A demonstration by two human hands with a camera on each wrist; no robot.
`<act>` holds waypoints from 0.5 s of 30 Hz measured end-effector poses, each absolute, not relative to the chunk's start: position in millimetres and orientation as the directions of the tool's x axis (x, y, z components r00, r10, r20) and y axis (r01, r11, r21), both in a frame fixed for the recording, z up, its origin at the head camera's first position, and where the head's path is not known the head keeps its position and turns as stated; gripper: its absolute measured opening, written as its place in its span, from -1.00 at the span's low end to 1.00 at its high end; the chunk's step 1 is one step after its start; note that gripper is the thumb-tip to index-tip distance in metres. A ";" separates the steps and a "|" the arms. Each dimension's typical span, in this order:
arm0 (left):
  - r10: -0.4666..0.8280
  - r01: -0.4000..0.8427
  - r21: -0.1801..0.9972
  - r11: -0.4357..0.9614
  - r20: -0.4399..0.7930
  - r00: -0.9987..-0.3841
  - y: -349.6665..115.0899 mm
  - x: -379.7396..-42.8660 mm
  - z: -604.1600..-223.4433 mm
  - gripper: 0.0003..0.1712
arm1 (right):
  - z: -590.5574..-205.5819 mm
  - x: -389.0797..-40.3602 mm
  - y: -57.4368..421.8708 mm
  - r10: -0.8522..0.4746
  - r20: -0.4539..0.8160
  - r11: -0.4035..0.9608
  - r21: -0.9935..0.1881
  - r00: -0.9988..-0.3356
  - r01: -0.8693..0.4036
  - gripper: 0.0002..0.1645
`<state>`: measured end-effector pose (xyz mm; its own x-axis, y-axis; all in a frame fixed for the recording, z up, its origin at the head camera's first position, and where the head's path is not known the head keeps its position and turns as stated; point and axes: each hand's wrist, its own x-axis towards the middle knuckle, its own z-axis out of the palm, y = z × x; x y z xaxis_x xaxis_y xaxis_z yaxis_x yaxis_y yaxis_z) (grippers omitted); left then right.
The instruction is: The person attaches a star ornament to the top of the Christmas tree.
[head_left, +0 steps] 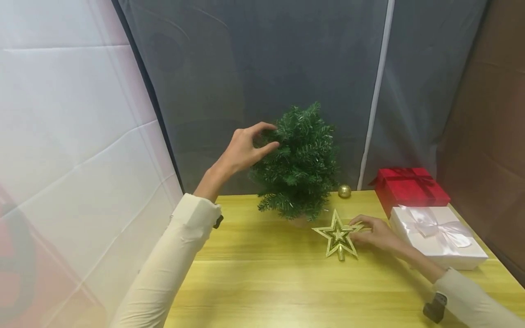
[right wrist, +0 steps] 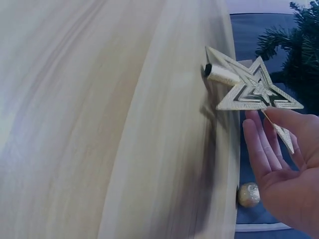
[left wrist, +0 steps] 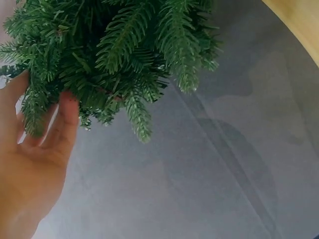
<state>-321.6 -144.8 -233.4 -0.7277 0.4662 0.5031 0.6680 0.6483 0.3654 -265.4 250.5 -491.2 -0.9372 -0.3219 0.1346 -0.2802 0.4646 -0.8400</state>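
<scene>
A small green artificial Christmas tree [head_left: 301, 155] stands at the back of the wooden table. At its upper left side is my left hand [head_left: 243, 149], thumb and fingers spread apart at the outer branches. The left wrist view shows a sprig [left wrist: 35, 107] hanging between that thumb and the fingers, with a wide gap around it. My right hand [head_left: 378, 235] pinches one arm of a gold star tree topper [head_left: 338, 234] between thumb and fingers. In the right wrist view the star's hollow tube [right wrist: 222, 74] points away from the hand, over the table.
A gold bauble [head_left: 344, 191] lies near the back edge, right of the tree. Right of it sit a red gift box [head_left: 399, 193] and a white gift box [head_left: 443, 255] with a ribbon bow. Grey fabric [head_left: 197, 91] hangs behind the wooden table [head_left: 246, 282].
</scene>
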 end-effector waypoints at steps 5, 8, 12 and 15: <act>0.442 0.667 0.405 0.626 0.520 -0.731 -146.1 -322.7 -236.3 -0.51 | -487.1 -263.4 251.6 -0.301 0.140 0.424 -0.866 -0.943 -0.264 -0.60; 0.427 0.659 0.430 0.618 0.521 -0.739 -146.2 -323.2 -237.5 -0.52 | -480.5 -262.3 253.7 -0.303 0.131 0.363 -0.900 -0.944 -0.242 -0.58; 0.408 0.652 0.471 0.594 0.522 -0.749 -146.5 -323.5 -239.9 -0.53 | -467.3 -261.6 259.4 -0.316 0.124 0.308 -0.924 -0.941 -0.225 -0.56; 0.397 0.654 0.500 0.568 0.529 -0.750 -146.8 -323.6 -242.1 -0.53 | -454.9 -260.5 264.1 -0.302 0.116 0.322 -0.922 -0.946 -0.216 -0.55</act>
